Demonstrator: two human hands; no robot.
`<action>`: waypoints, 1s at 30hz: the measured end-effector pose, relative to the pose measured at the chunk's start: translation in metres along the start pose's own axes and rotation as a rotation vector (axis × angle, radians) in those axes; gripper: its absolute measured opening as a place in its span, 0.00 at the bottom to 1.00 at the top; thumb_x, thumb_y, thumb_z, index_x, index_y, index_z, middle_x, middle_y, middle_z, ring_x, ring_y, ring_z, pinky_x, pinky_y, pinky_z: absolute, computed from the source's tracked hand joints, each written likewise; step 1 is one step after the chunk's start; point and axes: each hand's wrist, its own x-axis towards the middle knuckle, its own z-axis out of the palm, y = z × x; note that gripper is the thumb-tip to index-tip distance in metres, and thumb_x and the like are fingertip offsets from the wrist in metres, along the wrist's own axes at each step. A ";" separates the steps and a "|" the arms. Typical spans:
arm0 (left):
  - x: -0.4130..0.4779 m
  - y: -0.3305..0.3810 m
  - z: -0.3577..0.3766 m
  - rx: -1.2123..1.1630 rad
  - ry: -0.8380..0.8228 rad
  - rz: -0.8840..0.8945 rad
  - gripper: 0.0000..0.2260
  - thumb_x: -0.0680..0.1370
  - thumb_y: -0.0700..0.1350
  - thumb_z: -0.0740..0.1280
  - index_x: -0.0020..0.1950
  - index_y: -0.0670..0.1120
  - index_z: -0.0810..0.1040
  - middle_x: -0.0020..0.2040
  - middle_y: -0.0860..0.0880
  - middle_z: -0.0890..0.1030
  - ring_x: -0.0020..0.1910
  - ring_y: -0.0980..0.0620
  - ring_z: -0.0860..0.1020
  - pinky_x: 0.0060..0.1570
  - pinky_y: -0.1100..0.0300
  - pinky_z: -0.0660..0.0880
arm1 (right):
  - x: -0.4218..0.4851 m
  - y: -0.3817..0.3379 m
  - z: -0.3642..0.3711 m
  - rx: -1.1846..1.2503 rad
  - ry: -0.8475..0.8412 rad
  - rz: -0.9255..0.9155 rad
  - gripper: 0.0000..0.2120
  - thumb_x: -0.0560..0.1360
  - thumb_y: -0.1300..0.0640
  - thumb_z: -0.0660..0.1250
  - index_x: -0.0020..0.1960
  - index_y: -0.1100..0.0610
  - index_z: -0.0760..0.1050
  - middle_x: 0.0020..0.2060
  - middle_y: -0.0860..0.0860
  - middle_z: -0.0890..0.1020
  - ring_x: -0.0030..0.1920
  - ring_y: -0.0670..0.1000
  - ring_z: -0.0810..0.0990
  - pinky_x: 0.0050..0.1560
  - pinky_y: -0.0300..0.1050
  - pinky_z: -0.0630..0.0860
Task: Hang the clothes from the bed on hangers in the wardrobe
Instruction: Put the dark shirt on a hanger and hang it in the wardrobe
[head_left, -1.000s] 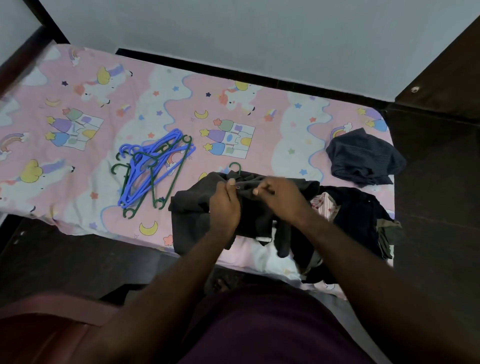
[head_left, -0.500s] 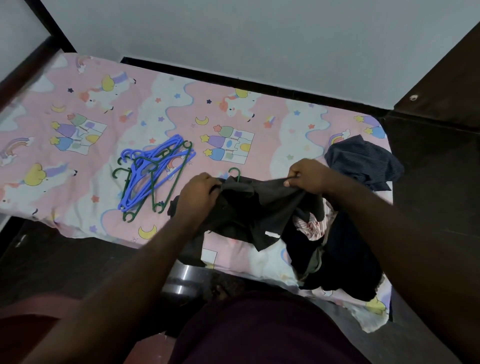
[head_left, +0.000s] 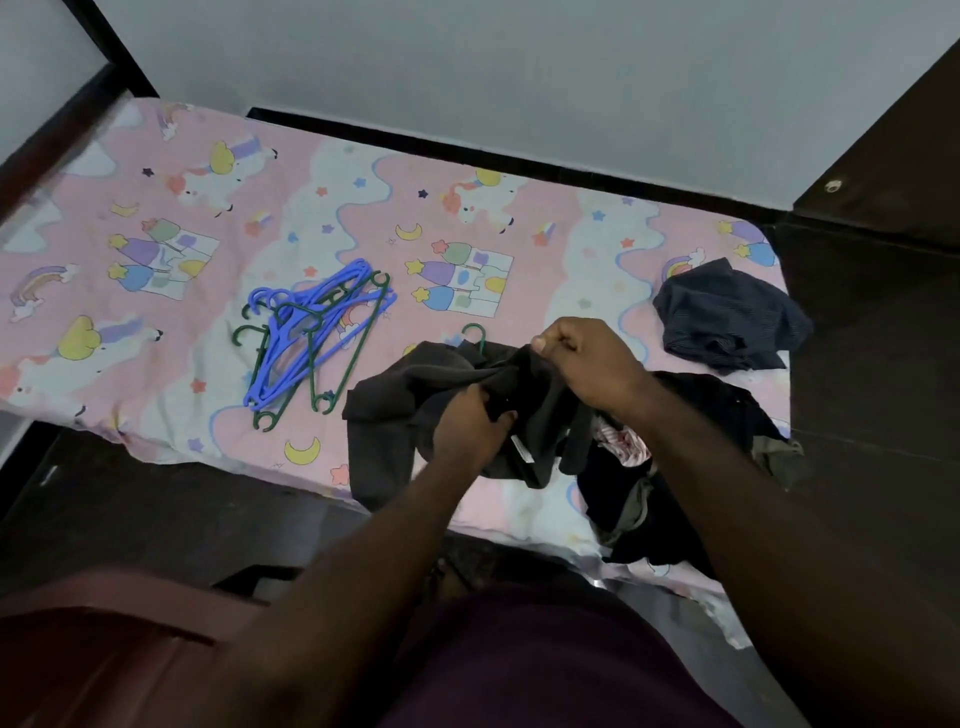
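A person stands at the bed (head_left: 156, 260), both hands on a grey garment (head_left: 395, 410) lying at its near edge. The left hand (head_left: 467, 426) closes its grip round a bunched fold at the garment's middle. The right hand (head_left: 587, 364), just beyond it, keeps a pinching grip on the cloth's upper edge. A green hanger (head_left: 475, 335) shows only its hook, poking out behind the garment. A hanger pile (head_left: 311, 338), blue and green, lies to the garment's left. A clothes heap (head_left: 701, 415) touches its right side, and a navy shirt (head_left: 727, 317) sits farther right, apart.
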 end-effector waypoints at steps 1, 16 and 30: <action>0.000 -0.001 0.007 0.006 0.011 -0.027 0.21 0.75 0.55 0.70 0.64 0.46 0.73 0.59 0.46 0.79 0.59 0.44 0.77 0.51 0.51 0.74 | -0.002 -0.003 0.001 -0.008 -0.014 -0.006 0.10 0.80 0.54 0.65 0.42 0.56 0.76 0.37 0.50 0.80 0.38 0.48 0.76 0.42 0.42 0.71; 0.010 0.027 0.021 -0.141 0.147 -0.105 0.22 0.72 0.60 0.68 0.61 0.49 0.76 0.56 0.50 0.80 0.55 0.47 0.78 0.56 0.50 0.76 | -0.015 0.006 -0.014 0.326 -0.104 0.132 0.15 0.81 0.53 0.64 0.37 0.57 0.72 0.32 0.53 0.73 0.36 0.50 0.69 0.43 0.46 0.67; 0.024 0.005 -0.050 0.172 0.168 0.135 0.09 0.80 0.42 0.64 0.56 0.42 0.81 0.51 0.44 0.83 0.51 0.45 0.80 0.54 0.55 0.73 | 0.002 0.020 -0.040 -0.466 -0.143 0.061 0.13 0.78 0.54 0.67 0.38 0.60 0.75 0.36 0.53 0.75 0.41 0.53 0.73 0.39 0.43 0.62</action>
